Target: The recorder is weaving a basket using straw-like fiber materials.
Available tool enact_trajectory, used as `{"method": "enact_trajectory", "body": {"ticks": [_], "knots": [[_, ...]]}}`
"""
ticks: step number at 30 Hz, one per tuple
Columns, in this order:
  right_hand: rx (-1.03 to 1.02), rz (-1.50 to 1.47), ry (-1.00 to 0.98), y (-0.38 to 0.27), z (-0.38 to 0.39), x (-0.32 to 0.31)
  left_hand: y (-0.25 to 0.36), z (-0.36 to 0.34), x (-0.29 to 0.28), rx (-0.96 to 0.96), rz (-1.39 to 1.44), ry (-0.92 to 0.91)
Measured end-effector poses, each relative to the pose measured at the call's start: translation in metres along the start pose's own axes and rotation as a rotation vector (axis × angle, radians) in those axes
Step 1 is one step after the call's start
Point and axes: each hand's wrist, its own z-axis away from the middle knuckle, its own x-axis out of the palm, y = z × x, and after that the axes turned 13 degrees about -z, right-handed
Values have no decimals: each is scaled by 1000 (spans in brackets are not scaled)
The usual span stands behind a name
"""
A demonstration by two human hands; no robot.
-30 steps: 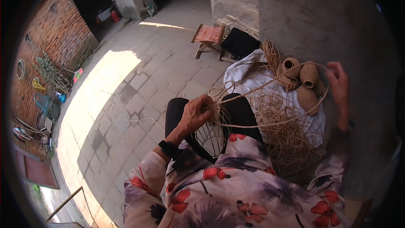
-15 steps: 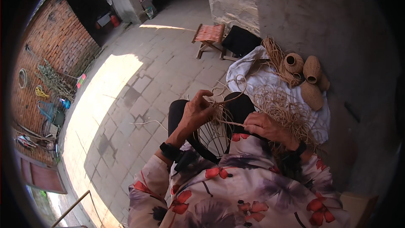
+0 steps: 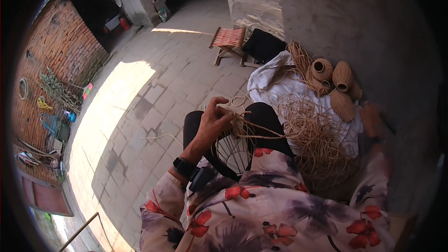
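Note:
My left hand [image 3: 216, 120] is closed in a pinch on tan twisted cord [image 3: 261, 133], at the top of a ribbed frame [image 3: 234, 153]. That frame, with thin dark ribs, stands between my knees. The cord runs from it to the right, over my thigh. Out at the far right, my right hand [image 3: 370, 119] is stretched past the edge of a white cloth, close to a dark slim object [image 3: 387, 125] on the ground. Blur and shade hide its fingers, so its grip is unclear.
A heap of loose tan cord [image 3: 313, 133] lies on the white cloth [image 3: 268, 81]. Several woven vessels [image 3: 343, 77] and a cord bundle [image 3: 301, 60] sit at its far right. Beyond stand a folding stool [image 3: 228, 37] and a black item [image 3: 263, 45]. A brick wall [image 3: 60, 42] rises left.
My right hand has let go of the cord near the frame and swung right, beyond the cloth. The cord now hangs across my thigh. My left hand keeps its pinch in nearly the same place.

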Motion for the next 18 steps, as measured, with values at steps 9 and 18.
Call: {"method": "enact_trajectory", "body": {"ticks": [9,18], "knots": [[-1005,-1008,-227,-321,110,-84,11,5,-7,-33,203,-93],[-378,-842,-269,-244,57,-62,38,16,-19,-70,357,-190]]}}
